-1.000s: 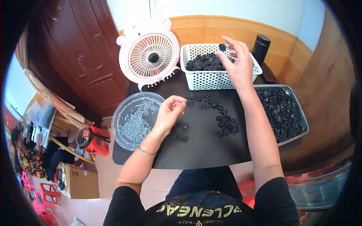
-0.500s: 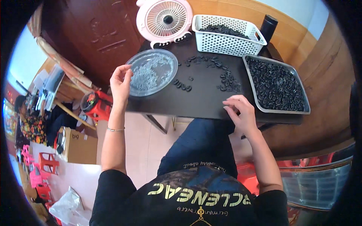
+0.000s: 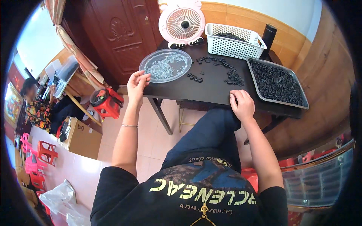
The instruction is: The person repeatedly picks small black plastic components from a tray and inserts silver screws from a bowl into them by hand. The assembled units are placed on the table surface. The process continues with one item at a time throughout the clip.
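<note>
My left hand [image 3: 138,84] is raised at the near-left rim of a round clear plastic tray [image 3: 182,76], thumb and fingertips pinched together. Whatever they hold is too small to make out. Many small, pale, wire-like pieces [image 3: 163,69] are spread in that tray. My right hand [image 3: 243,104] rests at the table's front edge, its fingers curled in toward the thumb, their contents hidden. Beyond it lies a curved line of small black oval pieces [image 3: 234,78]. A short row of black pieces [image 3: 195,77] sits beside the round tray.
On the dark table [image 3: 211,94] stand a metal tray [image 3: 277,102] full of black pieces, a white perforated basket [image 3: 233,49], a black bottle [image 3: 269,35] and a pink fan [image 3: 183,23]. A red stool [image 3: 109,107] and cardboard box [image 3: 85,139] are to the left, near a seated person [image 3: 37,109].
The whole view has shifted, showing more of the room at left. My left hand has drawn back toward the round tray's near rim. My right fingers look more curled.
</note>
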Available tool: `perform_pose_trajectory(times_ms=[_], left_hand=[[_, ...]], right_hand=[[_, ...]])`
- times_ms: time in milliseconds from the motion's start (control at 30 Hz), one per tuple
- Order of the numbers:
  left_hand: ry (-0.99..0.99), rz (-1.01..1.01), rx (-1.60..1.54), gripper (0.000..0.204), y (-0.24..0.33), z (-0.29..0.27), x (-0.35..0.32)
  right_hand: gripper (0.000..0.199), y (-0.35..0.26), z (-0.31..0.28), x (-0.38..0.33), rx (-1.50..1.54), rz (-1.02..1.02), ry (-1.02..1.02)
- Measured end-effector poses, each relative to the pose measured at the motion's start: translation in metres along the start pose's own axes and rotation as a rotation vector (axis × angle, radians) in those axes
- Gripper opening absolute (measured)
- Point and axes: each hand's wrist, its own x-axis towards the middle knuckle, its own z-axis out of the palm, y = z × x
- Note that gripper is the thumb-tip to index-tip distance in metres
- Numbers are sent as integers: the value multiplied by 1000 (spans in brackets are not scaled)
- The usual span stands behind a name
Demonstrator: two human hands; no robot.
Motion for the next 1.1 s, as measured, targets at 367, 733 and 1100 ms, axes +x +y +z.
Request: perform_pose_trajectory(times_ms=[367,733,1100], left_hand=[[216,199,375,17,-30,4,9],[392,396,934,17,-36,30,-7],[421,337,948,14,-36,32,-6]], right_hand=[[5,1,-1,-4,10,46,-32],[5,6,-3,-5,70,37,-23],[5,4,-4,-2,82,48,-44]])
